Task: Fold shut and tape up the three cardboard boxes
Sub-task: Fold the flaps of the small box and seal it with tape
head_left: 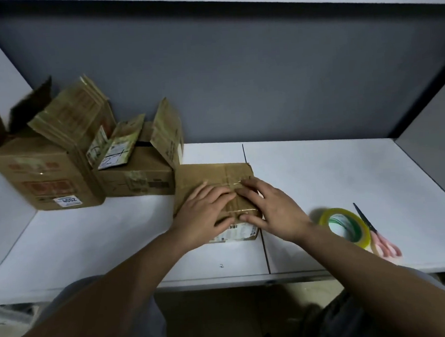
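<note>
White table (321,178) carrying all. Two open-flapped boxes (44,176) sitting well left of left hand (206,216). Left hand and right hand (268,209), fingers spread flat, pressing small box (211,176) flaps shut. Cardboard likely light, stiff, springy; holding seam. Tape roll (346,226), scissors (376,232) lying right of right hand.

A white label (67,200) on the left cardboard box (42,176) reads "4002".

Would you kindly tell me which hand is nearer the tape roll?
Right. The right hand rests on the small box, just left of the tape roll; the left hand lies farther left.
</note>
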Demonstrator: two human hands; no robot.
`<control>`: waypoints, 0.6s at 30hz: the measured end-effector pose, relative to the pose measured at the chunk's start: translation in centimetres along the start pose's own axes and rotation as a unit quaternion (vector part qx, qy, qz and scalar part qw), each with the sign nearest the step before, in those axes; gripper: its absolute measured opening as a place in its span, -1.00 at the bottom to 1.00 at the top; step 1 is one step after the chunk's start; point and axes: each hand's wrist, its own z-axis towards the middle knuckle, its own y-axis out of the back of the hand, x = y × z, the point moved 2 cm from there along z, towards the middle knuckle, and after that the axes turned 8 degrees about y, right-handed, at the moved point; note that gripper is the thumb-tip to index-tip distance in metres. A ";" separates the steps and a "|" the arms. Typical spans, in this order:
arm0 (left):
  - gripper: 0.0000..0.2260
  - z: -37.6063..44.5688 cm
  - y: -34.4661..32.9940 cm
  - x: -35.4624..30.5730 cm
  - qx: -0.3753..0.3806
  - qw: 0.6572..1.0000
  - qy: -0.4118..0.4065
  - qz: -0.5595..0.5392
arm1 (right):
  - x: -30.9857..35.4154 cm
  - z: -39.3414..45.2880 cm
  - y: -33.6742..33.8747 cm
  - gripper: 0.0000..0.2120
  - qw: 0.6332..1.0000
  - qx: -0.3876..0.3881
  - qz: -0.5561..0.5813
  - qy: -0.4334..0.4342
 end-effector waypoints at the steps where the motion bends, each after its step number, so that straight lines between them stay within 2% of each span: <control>1: -0.50 -0.1 -0.5 0.0 0.003 1.000 0.000 0.016 | 0.2 -0.1 -0.5 -0.46 1.000 -0.012 0.019 -0.012; 5: -0.41 -0.1 -1.4 0.0 -0.006 0.999 0.033 0.038 | 0.5 -0.2 -2.4 -0.45 0.995 -0.054 0.068 -0.054; 9: -0.38 0.1 -1.0 0.2 0.009 0.998 0.025 0.060 | -0.1 0.0 -2.9 -0.36 0.998 -0.041 0.041 -0.034; 14: -0.36 0.5 -0.9 0.1 -0.011 0.998 0.024 0.062 | -0.3 0.1 -3.2 -0.25 0.999 -0.022 0.031 -0.032; 18: -0.25 0.1 -1.2 -0.1 0.026 0.997 0.033 0.072 | 0.2 -0.1 -2.8 -0.19 0.998 -0.016 0.032 -0.043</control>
